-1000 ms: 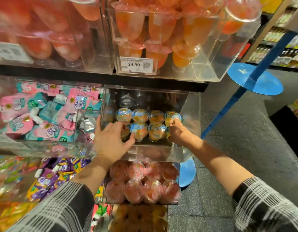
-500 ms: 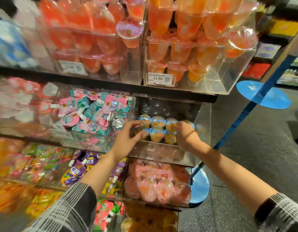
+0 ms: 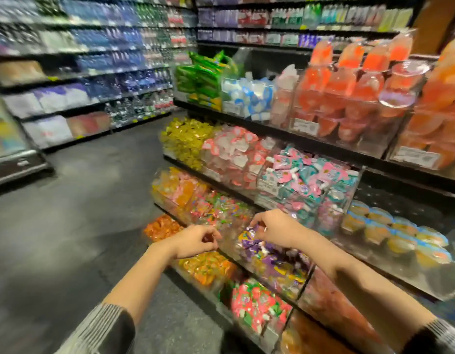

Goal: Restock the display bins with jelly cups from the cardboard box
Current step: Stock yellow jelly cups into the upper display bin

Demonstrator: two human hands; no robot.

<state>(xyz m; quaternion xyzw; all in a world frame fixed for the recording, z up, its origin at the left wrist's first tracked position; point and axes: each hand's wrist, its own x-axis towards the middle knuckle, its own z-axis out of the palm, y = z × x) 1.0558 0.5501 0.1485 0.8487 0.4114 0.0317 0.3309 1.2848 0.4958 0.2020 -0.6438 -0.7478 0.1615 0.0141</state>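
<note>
Jelly cups (image 3: 395, 232), two tiers, in clear display bin (image 3: 425, 282) at right of middle shelf.

Small domed cups, yellow-orange fill under blue-rimmed film lids, set in tidy rows facing outward, likely so the lids read from the aisle; bin is glossy transparent acrylic, its rear space unfilled. Left hand (image 3: 193, 241) and right hand (image 3: 275, 229): both empty, fingers loosely curled, hanging in front of the neighbouring bin of purple sachets (image 3: 262, 251), well apart from the cups. Cardboard box: not in view (presumably off-frame, so the next load must be fetched). Surrounding stock: crinkly foil pouches in pink and teal (image 3: 305, 175), tall orange goblet-shaped jellies (image 3: 349, 98) above. View blurred; finer detail unreadable.
</note>
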